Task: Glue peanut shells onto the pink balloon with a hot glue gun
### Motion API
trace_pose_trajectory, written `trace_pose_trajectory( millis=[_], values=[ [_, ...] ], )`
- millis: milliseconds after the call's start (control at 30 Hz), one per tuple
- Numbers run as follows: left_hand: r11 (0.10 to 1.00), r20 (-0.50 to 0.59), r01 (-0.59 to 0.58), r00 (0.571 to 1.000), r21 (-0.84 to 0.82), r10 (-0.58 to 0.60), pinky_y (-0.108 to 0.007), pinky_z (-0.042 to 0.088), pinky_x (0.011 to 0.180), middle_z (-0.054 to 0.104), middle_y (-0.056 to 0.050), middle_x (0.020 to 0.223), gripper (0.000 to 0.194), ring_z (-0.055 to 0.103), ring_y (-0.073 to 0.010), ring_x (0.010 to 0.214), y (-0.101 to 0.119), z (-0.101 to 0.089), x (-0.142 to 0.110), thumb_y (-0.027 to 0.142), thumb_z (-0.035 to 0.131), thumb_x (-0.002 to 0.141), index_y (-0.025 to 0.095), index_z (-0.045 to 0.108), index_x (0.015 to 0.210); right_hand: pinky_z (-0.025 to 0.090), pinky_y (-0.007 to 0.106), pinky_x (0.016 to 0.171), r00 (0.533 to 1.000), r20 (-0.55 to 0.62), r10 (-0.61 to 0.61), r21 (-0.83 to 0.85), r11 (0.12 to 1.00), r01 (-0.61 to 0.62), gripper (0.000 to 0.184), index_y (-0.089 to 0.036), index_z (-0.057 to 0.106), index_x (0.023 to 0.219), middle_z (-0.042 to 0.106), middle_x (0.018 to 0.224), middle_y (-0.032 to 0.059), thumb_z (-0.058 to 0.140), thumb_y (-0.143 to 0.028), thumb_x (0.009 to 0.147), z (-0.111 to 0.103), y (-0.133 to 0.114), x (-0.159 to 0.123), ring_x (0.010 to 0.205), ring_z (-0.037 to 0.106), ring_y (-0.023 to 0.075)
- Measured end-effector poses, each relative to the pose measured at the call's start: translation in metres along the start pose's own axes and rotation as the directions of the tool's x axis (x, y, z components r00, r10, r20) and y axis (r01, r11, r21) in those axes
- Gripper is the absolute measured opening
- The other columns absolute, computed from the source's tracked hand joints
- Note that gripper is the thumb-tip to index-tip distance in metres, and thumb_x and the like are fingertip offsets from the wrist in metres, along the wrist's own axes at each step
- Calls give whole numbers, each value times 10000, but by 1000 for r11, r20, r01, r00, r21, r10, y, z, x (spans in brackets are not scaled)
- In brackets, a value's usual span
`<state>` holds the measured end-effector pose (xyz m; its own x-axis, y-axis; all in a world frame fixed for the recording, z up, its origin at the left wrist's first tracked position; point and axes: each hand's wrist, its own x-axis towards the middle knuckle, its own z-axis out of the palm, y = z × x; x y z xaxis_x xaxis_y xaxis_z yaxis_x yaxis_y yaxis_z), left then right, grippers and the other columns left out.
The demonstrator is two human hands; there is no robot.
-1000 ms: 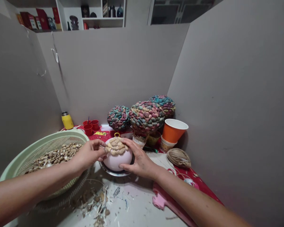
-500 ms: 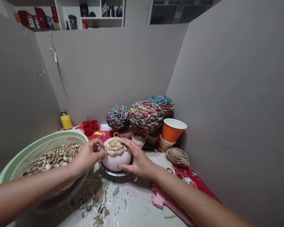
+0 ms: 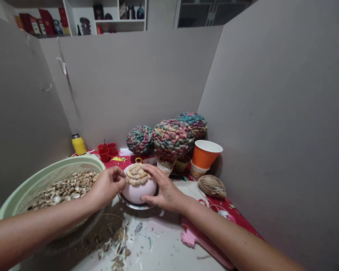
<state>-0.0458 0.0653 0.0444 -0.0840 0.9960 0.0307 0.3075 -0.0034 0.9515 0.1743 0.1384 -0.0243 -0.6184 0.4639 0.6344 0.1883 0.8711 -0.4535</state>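
A pale pink ball [image 3: 135, 194] rests in a shallow metal dish [image 3: 139, 207], with a yellow ring at its top. Rows of tan peanut shells [image 3: 138, 175] cover the upper part of the ball. My right hand [image 3: 164, 190] cups the ball's right side, thumb low on its front and fingers over the shells near the top. At the left edge of the shells my left hand [image 3: 111, 183] is closed in a pinch against the ball. Whatever sits between those fingertips is hidden.
A green basket [image 3: 9, 199] of shell halves stands at left. Behind are red cups [image 3: 104, 154], a yellow bottle [image 3: 78, 145] and colourful shell-covered balls [image 3: 173, 137]. An orange paper cup [image 3: 205, 156], a twine coil [image 3: 211, 186] and a pink glue gun [image 3: 199, 241] lie rightward. Shell scraps litter the front.
Both hands stay at the ball in nearly the same pose. The whole view has shifted very slightly.
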Motion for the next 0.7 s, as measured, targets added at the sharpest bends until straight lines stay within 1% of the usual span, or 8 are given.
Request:
trace_pose_trajectory(
  millis=[133, 233, 333, 400, 467, 567, 633, 700],
  values=[
    [999, 19, 8, 1000, -47, -7, -241, 413, 529, 561, 61, 552, 198, 517, -124, 538, 3, 1, 1, 285, 675, 592, 208, 534, 707, 343, 492, 1151, 1000, 4, 10, -1, 1000, -10, 915, -290, 308, 1481, 423, 1497, 134, 834, -388, 739, -1, -1, 0, 1381, 409, 307],
    [997, 60, 30, 998, -70, -26, -241, 420, 523, 582, 38, 573, 201, 508, -114, 526, 6, 2, 0, 319, 700, 583, 183, 573, 662, 346, 495, 1148, 1000, 3, 11, 0, 1000, -11, 915, -281, 311, 1478, 421, 1498, 143, 836, -390, 737, -1, -1, 0, 1381, 410, 310],
    [997, 88, 52, 995, -64, -46, -237, 420, 534, 618, 4, 591, 225, 518, -113, 540, 10, 1, -2, 371, 688, 648, 154, 629, 657, 339, 504, 1151, 1000, -3, 1, -6, 1000, -1, 916, -280, 309, 1477, 419, 1500, 145, 835, -400, 737, -2, 1, 0, 1386, 405, 316],
    [994, 96, 73, 993, -81, -65, -232, 429, 557, 642, -6, 613, 229, 543, -115, 569, 12, -1, -4, 375, 678, 682, 147, 648, 685, 337, 507, 1151, 1000, -3, 3, -3, 1000, -3, 915, -288, 301, 1479, 417, 1504, 142, 832, -390, 740, -3, 1, 0, 1390, 402, 315],
    [987, 100, 89, 992, -131, -76, -227, 433, 562, 655, 6, 614, 219, 562, -117, 578, 12, -2, -4, 343, 711, 654, 157, 640, 745, 335, 505, 1152, 1000, 1, 0, 7, 1000, 0, 918, -296, 295, 1480, 415, 1508, 137, 833, -377, 741, -3, 1, 0, 1393, 399, 312],
    [977, 111, 75, 992, -199, -53, -216, 417, 537, 637, 41, 562, 292, 556, -111, 539, 9, -3, -2, 278, 775, 572, 181, 587, 773, 333, 502, 1153, 1000, 2, -9, 14, 1000, 9, 923, -298, 297, 1480, 418, 1506, 135, 838, -379, 736, -3, 0, 0, 1393, 399, 311],
    [978, 114, 69, 992, -195, -48, -214, 413, 527, 630, 44, 545, 311, 550, -107, 525, 8, -3, -1, 270, 794, 554, 184, 566, 747, 336, 498, 1151, 1000, 2, -4, 20, 1000, 4, 919, -297, 307, 1477, 421, 1501, 136, 840, -379, 733, -4, -1, 0, 1389, 404, 311],
    [982, 109, 87, 992, -169, -69, -215, 419, 526, 644, 29, 558, 309, 558, -110, 527, 10, -3, -3, 298, 795, 569, 178, 574, 749, 342, 493, 1148, 1000, -1, 6, 33, 999, -6, 911, -298, 315, 1474, 425, 1496, 133, 839, -373, 732, -4, -1, 0, 1382, 413, 309]
  ],
)
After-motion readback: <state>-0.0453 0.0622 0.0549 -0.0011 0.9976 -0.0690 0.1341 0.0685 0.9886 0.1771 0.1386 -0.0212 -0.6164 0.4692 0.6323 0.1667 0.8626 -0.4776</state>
